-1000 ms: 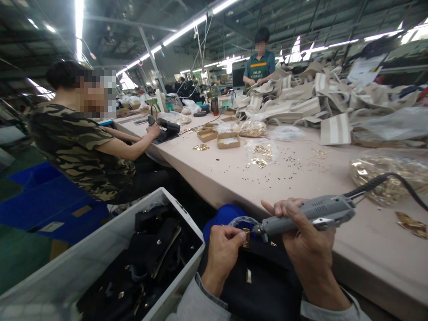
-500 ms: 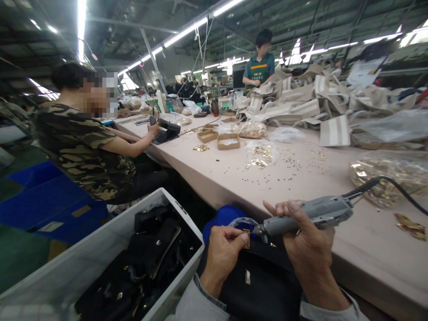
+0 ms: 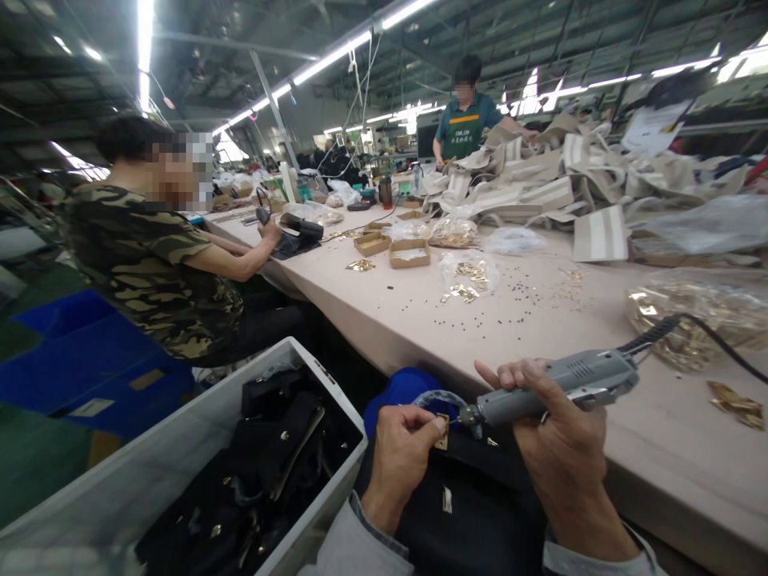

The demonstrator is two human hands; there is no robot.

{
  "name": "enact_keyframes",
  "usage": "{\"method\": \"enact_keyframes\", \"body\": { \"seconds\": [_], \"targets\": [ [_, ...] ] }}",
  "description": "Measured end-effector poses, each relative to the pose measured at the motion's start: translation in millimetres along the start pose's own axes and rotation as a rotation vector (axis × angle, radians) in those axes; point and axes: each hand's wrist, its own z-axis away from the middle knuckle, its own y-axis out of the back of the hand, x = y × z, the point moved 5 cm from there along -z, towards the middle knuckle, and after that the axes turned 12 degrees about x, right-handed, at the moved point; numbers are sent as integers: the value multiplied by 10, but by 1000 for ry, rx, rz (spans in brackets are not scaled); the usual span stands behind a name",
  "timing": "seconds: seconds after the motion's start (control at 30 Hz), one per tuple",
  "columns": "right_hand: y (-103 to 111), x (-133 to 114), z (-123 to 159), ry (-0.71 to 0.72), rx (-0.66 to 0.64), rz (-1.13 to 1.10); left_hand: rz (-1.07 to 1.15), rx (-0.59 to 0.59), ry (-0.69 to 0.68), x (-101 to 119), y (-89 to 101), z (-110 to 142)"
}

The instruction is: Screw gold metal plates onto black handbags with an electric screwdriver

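My right hand [image 3: 552, 424] is wrapped round a grey electric screwdriver [image 3: 558, 388], which lies nearly level with its bit pointing left. The bit's tip is at a small gold metal plate [image 3: 442, 432]; whether it touches a screw is too small to tell. Thumb and fingers of my left hand [image 3: 405, 452] pinch that plate at the edge of a black handbag [image 3: 474, 504] on my lap. A second gold fitting [image 3: 447, 500] sits on the bag's front. Behind the plate curves the bag's plastic-wrapped handle [image 3: 441, 396]. Something blue [image 3: 408, 386] lies beyond it.
A grey bin [image 3: 336, 392] with several black bags stands at my left. On the table [image 3: 360, 312] lie small cardboard boxes [image 3: 410, 254], bagged gold fittings [image 3: 690, 320], scattered small dark pieces and a pile of beige straps [image 3: 540, 184]. One co-worker [image 3: 150, 256] sits left; another [image 3: 465, 120] stands across.
My right hand and the screwdriver have shifted slightly right, while my left hand stays on the plate. Across the table, the standing co-worker's arms have moved apart.
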Motion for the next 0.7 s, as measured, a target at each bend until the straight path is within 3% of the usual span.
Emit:
{"method": "enact_keyframes", "body": {
  "seconds": [0.7],
  "targets": [
    [73, -20, 27, 93, -2, 19, -5, 22, 9, 73, -57, 59]
  ]
}}
